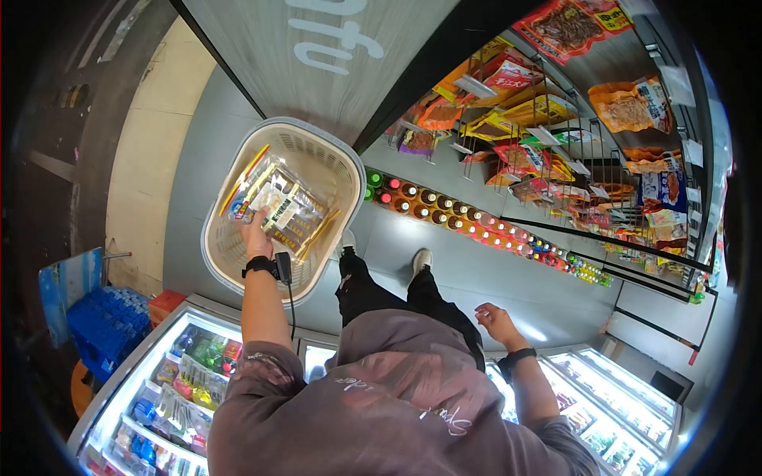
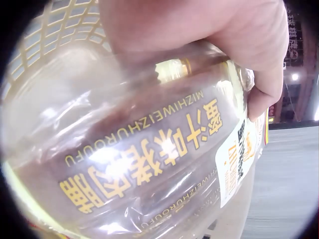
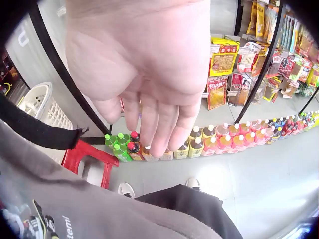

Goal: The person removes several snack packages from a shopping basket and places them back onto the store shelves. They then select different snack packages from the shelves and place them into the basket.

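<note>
A clear plastic pack of pork jerky (image 1: 290, 208) with yellow lettering and a white label lies inside the cream basket (image 1: 343, 159). My left hand (image 1: 255, 236) reaches into the basket and grips the pack at its edge. Close up in the left wrist view, the thumb and fingers of that left hand (image 2: 249, 35) curl over the edge of the shiny wrapper (image 2: 144, 159). A yellow-and-red package edge (image 1: 242, 181) shows beside the pack. My right hand (image 1: 497, 324) hangs by my side and holds nothing; in the right wrist view its fingers (image 3: 149, 119) extend loosely.
A red stool (image 3: 97, 152) stands by the basket. Rows of bottles (image 1: 444, 210) line the floor beneath racks of snack bags (image 1: 524, 111). Lit coolers (image 1: 171, 397) stand on my left and right. Blue crates (image 1: 107, 325) are stacked at the far left.
</note>
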A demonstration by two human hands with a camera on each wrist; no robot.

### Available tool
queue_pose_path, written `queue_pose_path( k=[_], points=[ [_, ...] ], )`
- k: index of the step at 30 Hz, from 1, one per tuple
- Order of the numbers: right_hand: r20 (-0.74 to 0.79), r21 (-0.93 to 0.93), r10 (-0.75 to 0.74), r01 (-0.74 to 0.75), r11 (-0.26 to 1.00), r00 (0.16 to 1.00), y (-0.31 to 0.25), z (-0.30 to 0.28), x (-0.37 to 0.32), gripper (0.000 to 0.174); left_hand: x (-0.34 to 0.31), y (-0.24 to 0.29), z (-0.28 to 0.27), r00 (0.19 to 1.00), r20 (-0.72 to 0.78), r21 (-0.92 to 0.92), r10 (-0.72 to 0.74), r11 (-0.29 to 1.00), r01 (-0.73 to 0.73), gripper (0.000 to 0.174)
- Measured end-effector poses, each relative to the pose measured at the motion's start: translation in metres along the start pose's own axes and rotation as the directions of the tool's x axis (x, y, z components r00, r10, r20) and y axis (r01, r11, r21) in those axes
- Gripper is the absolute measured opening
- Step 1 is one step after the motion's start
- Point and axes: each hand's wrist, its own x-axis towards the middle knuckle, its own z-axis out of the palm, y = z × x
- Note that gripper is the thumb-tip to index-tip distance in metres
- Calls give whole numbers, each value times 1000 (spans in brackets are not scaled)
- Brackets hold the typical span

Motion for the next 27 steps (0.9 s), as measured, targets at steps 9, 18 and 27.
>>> queue_pose_path(
  k=[9,18,27],
  points=[
    [-41,60,-193,195,979,980,20,-27,32,23,-80,68,-7,976,83,-144,201,972,-188,42],
    [-273,613,-595,613,499,756,10,-92,3,36,-268,65,49,811,535,-273,237,957,-100,61],
    [-300,748,-544,547,376,784,85,-127,-111,87,-468,-112,219,491,764,429,-418,898,97,58]
  ],
)
